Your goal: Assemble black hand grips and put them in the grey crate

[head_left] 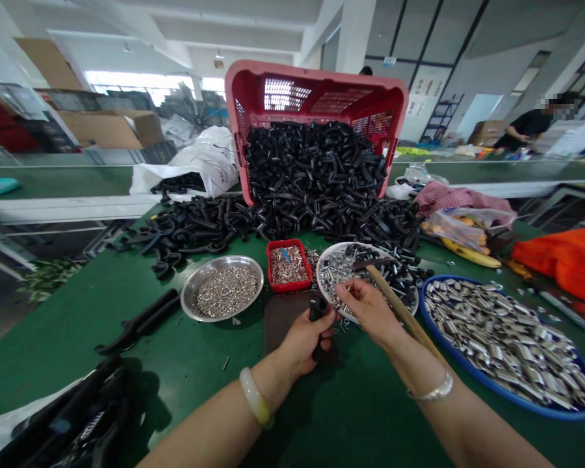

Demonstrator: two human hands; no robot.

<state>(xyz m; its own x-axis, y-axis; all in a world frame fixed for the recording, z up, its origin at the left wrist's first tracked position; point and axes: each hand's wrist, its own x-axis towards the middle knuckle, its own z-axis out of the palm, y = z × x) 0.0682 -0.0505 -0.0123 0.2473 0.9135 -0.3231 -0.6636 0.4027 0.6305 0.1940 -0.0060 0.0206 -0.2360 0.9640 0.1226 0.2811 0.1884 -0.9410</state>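
In the left hand (305, 341), black plastic part (316, 311), upright

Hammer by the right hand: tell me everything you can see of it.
The hammer has a long, pale wooden handle and a dark metal head. It slants with the head raised above the white plate of screws, and the handle runs down past the right hand. Whether that hand actually holds it cannot be told.

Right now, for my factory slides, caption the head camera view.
Left hand grips a black plastic part; right hand holds a wooden-handled hammer.
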